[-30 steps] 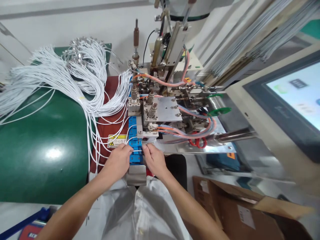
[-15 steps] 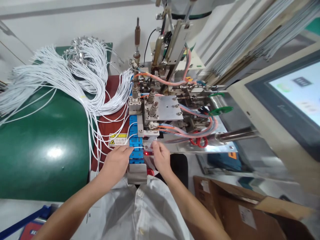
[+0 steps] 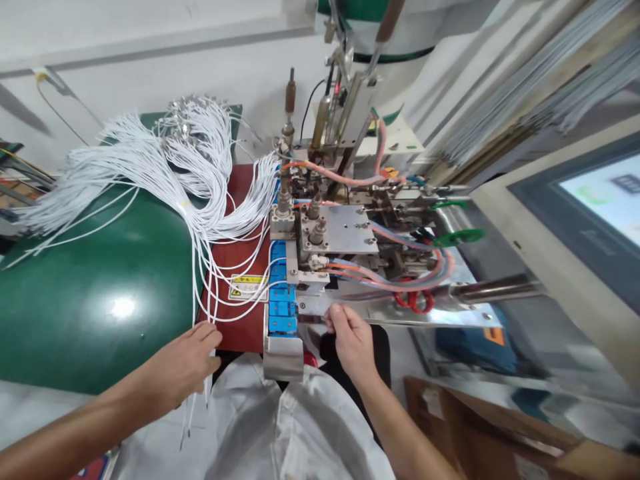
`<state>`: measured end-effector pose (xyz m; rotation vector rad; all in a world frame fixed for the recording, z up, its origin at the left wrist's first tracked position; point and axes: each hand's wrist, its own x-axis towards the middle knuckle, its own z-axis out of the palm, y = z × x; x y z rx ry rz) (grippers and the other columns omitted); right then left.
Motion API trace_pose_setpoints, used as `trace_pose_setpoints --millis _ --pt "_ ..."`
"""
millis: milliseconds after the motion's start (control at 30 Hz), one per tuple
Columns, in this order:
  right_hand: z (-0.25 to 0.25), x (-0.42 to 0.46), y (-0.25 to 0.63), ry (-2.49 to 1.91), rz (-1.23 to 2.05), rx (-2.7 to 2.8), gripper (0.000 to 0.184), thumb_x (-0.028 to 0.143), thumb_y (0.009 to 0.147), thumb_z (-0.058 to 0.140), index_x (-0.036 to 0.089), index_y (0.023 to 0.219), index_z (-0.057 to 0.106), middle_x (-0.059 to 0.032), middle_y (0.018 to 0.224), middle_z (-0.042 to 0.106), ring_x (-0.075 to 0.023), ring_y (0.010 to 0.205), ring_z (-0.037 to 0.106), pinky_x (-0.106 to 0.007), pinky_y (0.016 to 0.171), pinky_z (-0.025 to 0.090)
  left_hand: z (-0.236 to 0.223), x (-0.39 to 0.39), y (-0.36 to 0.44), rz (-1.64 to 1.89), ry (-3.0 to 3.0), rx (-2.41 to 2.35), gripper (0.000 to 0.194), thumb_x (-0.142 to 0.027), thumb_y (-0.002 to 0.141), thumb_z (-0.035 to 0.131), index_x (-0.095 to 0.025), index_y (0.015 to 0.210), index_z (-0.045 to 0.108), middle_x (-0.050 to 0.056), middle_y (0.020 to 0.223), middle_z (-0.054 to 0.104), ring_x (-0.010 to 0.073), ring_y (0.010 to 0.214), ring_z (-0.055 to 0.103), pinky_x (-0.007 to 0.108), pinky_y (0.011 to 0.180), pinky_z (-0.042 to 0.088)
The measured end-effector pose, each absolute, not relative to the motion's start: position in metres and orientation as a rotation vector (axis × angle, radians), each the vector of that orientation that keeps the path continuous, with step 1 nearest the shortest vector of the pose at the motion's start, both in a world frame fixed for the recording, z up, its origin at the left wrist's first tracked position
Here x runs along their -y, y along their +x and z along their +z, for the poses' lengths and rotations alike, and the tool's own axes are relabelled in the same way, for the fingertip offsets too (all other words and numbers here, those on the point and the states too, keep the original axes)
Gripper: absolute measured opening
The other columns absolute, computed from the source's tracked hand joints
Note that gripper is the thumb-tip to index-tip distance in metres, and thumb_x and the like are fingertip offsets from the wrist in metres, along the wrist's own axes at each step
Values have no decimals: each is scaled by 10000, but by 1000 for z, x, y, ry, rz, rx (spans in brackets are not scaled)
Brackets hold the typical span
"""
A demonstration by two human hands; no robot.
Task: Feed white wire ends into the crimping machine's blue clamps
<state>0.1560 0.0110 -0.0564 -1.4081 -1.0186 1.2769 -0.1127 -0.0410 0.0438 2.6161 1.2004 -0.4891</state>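
Observation:
My left hand point(image 3: 187, 363) is at the near edge of the work area, its fingers curled round several hanging white cables point(image 3: 194, 280). The loose cable ends stick out below it. My right hand point(image 3: 353, 340) is closed in a pinch, to the right of the blue fixture blocks point(image 3: 283, 308) and close to the machine's front metal plate point(image 3: 313, 305). Whatever its fingertips may hold is hidden. A few white cables run from the bundle across to the blue blocks, which form a row along the machine's left side.
A large bundle of white cables point(image 3: 135, 157) lies over the green surface point(image 3: 100, 280). The machine point(image 3: 345, 230) has orange and blue hoses and a screen point(image 3: 603, 200) at right. A bent metal guard point(image 3: 283, 358) stands before my lap. Cardboard boxes point(image 3: 465, 427) are at lower right.
My left hand has left the blue blocks and moved left and down to the hanging cables. My right hand has moved slightly right and down from the machine. The view has shifted.

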Motion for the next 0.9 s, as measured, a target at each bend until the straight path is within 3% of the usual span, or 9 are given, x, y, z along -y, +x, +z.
trace_pose_setpoints --millis 167,300,400,467,633,800,900 --pt "-48 -9 152 -1418 1311 1064 457 571 751 478 182 521 418 43 490 353 -93 477 332 -219 449 307 24 46 -116 -669 2887 -1177 34 -156 682 667 -161 653 682 88 903 612 250 990 499 415 1037 234" --pt "-46 -7 155 -1418 1323 1043 473 600 733 486 178 526 438 37 493 369 -99 484 349 -221 457 322 39 34 -105 -476 2840 -1058 123 -233 707 681 -174 611 633 35 760 599 198 818 537 371 928 347" --pt "-44 -5 155 -1381 1315 1000 463 583 728 517 170 525 475 29 489 400 -103 482 372 -225 462 335 54 25 -89 -160 2710 -1033 166 -295 833 543 -182 729 607 8 700 579 145 704 525 281 718 407" --pt "-41 -2 153 -1297 1336 971 432 556 730 540 163 550 543 16 486 441 -111 479 406 -230 462 354 56 20 -72 91 2621 -1151 184 -277 888 450 -188 843 605 4 714 592 126 678 524 260 673 401" --pt "-33 11 154 -978 1370 753 439 576 738 511 175 734 690 -51 568 594 -155 488 520 -273 446 428 34 14 -26 590 2406 -1454 179 -210 884 437 -179 937 605 33 810 647 150 742 571 300 734 433" --pt "-31 15 162 -1153 1253 935 144 335 679 678 201 727 698 -33 593 630 -145 520 550 -260 507 469 17 16 5 626 2344 -1420 267 -194 880 419 -160 1105 559 76 895 665 171 801 606 307 753 487" --pt "-31 12 161 -1171 1306 990 173 353 702 649 194 745 704 -56 679 668 -154 557 561 -280 547 481 17 16 14 688 2129 -1393 323 -205 890 395 -164 1191 507 71 961 668 153 841 622 266 766 504"
